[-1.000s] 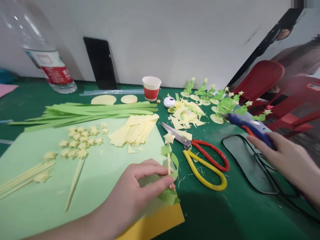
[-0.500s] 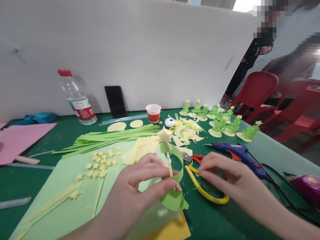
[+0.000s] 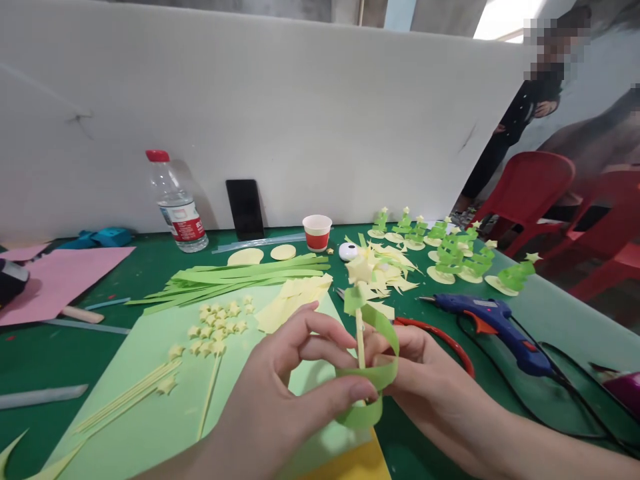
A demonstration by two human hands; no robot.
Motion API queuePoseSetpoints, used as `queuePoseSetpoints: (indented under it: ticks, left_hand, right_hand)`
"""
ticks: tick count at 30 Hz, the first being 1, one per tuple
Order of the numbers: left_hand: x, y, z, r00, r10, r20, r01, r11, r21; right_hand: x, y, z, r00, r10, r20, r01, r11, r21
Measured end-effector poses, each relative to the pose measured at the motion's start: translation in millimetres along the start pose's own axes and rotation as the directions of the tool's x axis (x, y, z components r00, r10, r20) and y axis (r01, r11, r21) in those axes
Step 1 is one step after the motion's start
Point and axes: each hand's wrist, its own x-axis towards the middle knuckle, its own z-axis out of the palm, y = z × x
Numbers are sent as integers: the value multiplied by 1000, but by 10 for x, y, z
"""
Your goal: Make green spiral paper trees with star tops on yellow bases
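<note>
Between my hands stands a small paper tree: a pale star [image 3: 359, 269] tops a thin cream stick [image 3: 361, 340], with a green paper strip [image 3: 384, 328] curling round it. My left hand [image 3: 300, 373] pinches the lower stick and strip between thumb and fingers. My right hand [image 3: 425, 363] is closed at the loop's right side, its fingertips at the stick and strip, partly hidden behind them. Scissors with a red handle [image 3: 450, 337] lie behind my right hand, mostly covered. Left of my hands, small folded stars [image 3: 220, 320] and thin paper sticks [image 3: 130, 393] lie on a light green sheet [image 3: 150, 440].
A blue glue gun [image 3: 490, 313] with its cord lies at right, before several finished paper trees [image 3: 450, 257]. Green strips [image 3: 240, 273], pale paper scraps [image 3: 390, 263], a paper cup [image 3: 317, 237], a phone [image 3: 245, 208] and a bottle [image 3: 181, 217] sit toward the white partition [image 3: 275, 113].
My right hand has moved left from the scissors' handles to the paper tree and closed there. The view has shifted slightly; my left hand keeps its hold.
</note>
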Motion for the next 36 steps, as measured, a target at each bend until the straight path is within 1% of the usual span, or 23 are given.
queuePoseSetpoints:
  ticks: [2,5,7,11,13,17,19,22,25,28,30,36]
  left_hand:
    - [3,8,4,999,-39,15,40,998,-55]
    - [40,4,-6,995,15,96,-4,994,-111]
    - [70,-10,-18,992,46,118,-32,992,-122]
    - [100,-34,-37,993,51,106,-44,996,-75]
    - [103,-41,-42,994,50,99,-47,998,-33]
    - [115,-53,-52,994,48,102,-52,998,37]
    - [125,-54,-55,992,41,117,-46,998,44]
    - [128,-50,-56,990,30,138,-35,999,39]
    - [115,-43,-55,993,23,116,-30,998,59]
    - [100,-33,-52,997,37,75,-41,997,59]
    - [93,-25,-51,996,59,62,-62,997,46]
    - [66,12,-90,987,147,70,-150,988,40]
  right_hand:
    - [7,2,-11,1000,3,26,-2,1000,-17]
    - [22,3,-23,999,3,45,-1,999,-43]
    - [34,7,-28,999,10,53,-8,999,-37]
    - [56,19,-41,998,44,48,-45,999,20]
    - [64,24,-49,998,43,55,-44,999,21]
    - [79,26,-56,994,35,108,-37,999,15]
    - [86,28,-56,993,52,109,-54,998,15]
    - [91,40,-63,995,64,77,-64,998,-1]
    - [91,57,-73,993,65,102,-66,998,8]
    - [92,67,-73,985,65,161,-74,996,49]
    - [92,68,-67,982,67,176,-79,995,59]
    - [87,71,-67,988,72,140,-79,996,44]
